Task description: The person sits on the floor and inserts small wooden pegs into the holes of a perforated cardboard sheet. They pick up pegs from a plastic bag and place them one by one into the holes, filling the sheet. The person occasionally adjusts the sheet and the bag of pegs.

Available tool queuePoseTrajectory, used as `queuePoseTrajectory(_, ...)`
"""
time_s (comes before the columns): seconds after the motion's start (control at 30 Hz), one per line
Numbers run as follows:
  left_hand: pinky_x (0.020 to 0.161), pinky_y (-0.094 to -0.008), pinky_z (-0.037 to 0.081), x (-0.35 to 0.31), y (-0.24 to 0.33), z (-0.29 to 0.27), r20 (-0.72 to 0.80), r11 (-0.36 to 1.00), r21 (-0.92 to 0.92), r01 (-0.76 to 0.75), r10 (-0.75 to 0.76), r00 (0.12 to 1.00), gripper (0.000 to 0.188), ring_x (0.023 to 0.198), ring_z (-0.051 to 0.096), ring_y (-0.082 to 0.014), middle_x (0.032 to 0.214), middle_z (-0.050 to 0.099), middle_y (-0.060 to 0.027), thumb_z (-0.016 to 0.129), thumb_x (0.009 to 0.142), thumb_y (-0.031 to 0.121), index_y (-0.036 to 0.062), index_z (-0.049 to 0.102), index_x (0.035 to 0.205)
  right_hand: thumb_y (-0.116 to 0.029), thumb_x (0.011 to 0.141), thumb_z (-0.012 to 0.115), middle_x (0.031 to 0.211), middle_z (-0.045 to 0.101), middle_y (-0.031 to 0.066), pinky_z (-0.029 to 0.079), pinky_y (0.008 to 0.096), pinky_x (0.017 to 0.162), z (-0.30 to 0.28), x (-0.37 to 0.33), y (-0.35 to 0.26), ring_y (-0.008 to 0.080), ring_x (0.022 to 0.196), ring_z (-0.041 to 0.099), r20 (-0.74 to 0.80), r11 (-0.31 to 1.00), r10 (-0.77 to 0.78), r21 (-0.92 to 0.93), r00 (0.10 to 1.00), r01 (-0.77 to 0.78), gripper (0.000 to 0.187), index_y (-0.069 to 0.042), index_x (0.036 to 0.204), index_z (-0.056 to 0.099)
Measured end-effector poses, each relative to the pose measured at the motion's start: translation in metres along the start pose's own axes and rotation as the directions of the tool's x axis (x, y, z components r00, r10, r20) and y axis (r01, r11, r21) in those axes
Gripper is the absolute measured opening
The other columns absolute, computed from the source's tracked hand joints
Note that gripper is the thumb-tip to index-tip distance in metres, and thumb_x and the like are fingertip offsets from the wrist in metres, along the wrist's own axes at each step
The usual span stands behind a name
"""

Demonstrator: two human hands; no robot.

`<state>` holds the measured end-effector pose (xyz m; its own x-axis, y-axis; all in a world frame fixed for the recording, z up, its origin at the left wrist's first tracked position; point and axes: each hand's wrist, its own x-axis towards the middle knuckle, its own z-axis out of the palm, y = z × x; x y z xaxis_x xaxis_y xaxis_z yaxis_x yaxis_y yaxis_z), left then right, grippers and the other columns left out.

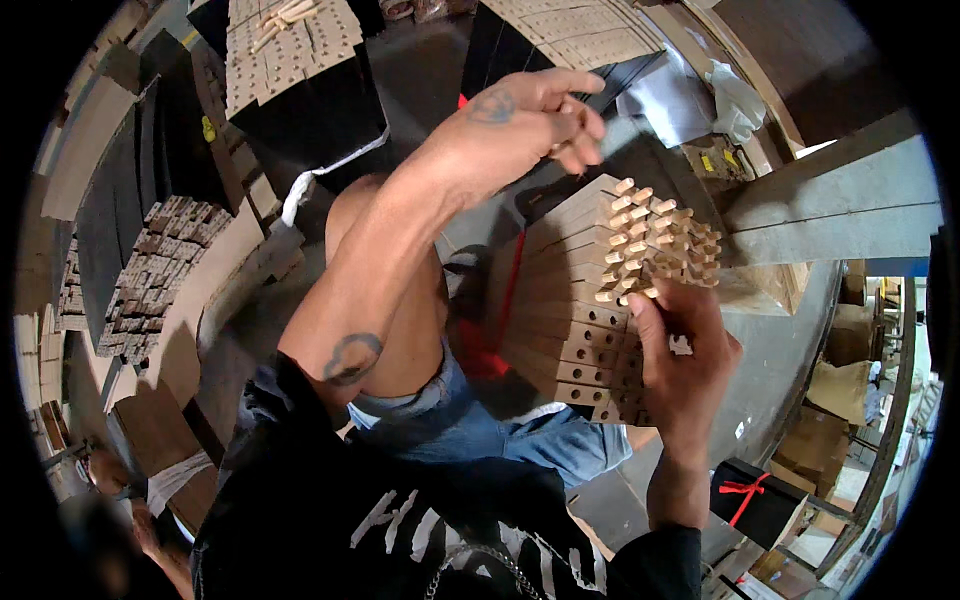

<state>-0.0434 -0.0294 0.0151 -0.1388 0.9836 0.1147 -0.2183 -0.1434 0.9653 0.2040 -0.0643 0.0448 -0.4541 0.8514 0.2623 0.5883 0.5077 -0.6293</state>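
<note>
A stack of pale wooden boards stands on edge in front of my knees, with rows of round holes drilled in the upward faces. Several short wooden dowels stick up from the holes at the far part; the holes closer to me show bare. My right hand is closed at the near edge of the dowels, its thumb and fingers pinched on one dowel; the palm side is hidden. Raised above the far left of the stack, my left hand has its fingers apart, and nothing shows in it.
More drilled boards stand at the far left and far centre, loose dowels lying on the left ones. Stacked wooden strips are at left. A grey beam runs at right. Another person's arm shows lower left.
</note>
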Motion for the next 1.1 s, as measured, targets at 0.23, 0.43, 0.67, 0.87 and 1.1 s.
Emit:
queuePoseTrajectory(0.23, 0.082, -0.0253, 0.058, -0.005, 0.018, 0.004, -0.013, 0.982, 0.147, -0.115, 0.119, 0.993, 0.031, 0.094, 0.073, -0.0204, 0.093, 0.075, -0.0132, 0.075, 0.089, 0.014, -0.0054, 0.069, 0.112, -0.004, 0.084, 0.076, 0.090, 0.070, 0.0138, 0.054, 0.0374, 0.069, 0.000, 0.002, -0.007, 0.0276, 0.079, 0.069, 0.062, 0.939, -0.243, -0.234, 0.968, 0.251, 0.013, -0.001, 0.095, 0.069)
queuePoseTrajectory(0.43, 0.072, -0.0268, 0.053, -0.003, 0.015, 0.017, 0.190, 0.977, -0.159, -0.143, 0.173, 0.967, 0.014, 0.079, 0.065, -0.0114, 0.085, 0.070, -0.0053, 0.079, 0.087, 0.012, 0.0009, 0.070, 0.089, -0.008, 0.086, 0.075, 0.097, 0.069, 0.0115, 0.054, 0.0329, 0.070, -0.012, 0.000, -0.009, 0.0216, 0.082, 0.067, 0.082, 0.953, -0.203, -0.214, 0.976, 0.216, 0.024, 0.000, 0.109, 0.070)
queuePoseTrajectory(0.67, 0.066, -0.0449, 0.059, -0.027, 0.015, 0.066, 0.412, 0.679, 0.441, -0.587, 0.428, 0.805, 0.067, 0.072, 0.072, -0.0349, 0.079, 0.069, -0.0205, 0.076, 0.083, 0.014, 0.0070, 0.046, 0.143, -0.004, 0.087, 0.076, 0.099, 0.073, 0.0090, 0.052, 0.0226, 0.073, -0.030, 0.026, -0.008, 0.0113, 0.085, 0.066, -0.159, 0.863, 0.197, 0.497, 0.967, -0.094, 0.033, 0.003, 0.119, 0.068)
queuePoseTrajectory(0.87, 0.055, -0.0394, 0.058, -0.026, -0.020, 0.075, 0.390, 0.601, 0.414, -0.684, 0.562, 0.730, 0.080, 0.067, 0.071, -0.0331, 0.076, 0.068, -0.0177, 0.079, 0.082, 0.020, 0.0092, 0.036, 0.149, 0.001, 0.085, 0.076, 0.096, 0.073, 0.0088, 0.056, 0.0261, 0.077, -0.036, 0.024, 0.014, 0.0138, 0.086, 0.068, 0.025, 0.800, 0.210, 0.570, 0.977, -0.187, 0.020, 0.003, 0.105, 0.071)
queuePoseTrajectory(1.1, 0.077, -0.0255, 0.054, -0.014, -0.009, 0.044, 0.188, 0.759, 0.342, -0.554, 0.522, 0.832, 0.053, 0.087, 0.068, -0.0132, 0.095, 0.070, -0.0063, 0.075, 0.083, 0.010, 0.0002, 0.058, 0.132, -0.002, 0.083, 0.077, 0.084, 0.070, 0.0088, 0.055, 0.0274, 0.068, -0.040, 0.011, 0.020, 0.0153, 0.076, 0.070, 0.094, 0.994, 0.068, 0.077, 0.993, -0.076, 0.016, 0.000, 0.095, 0.068)
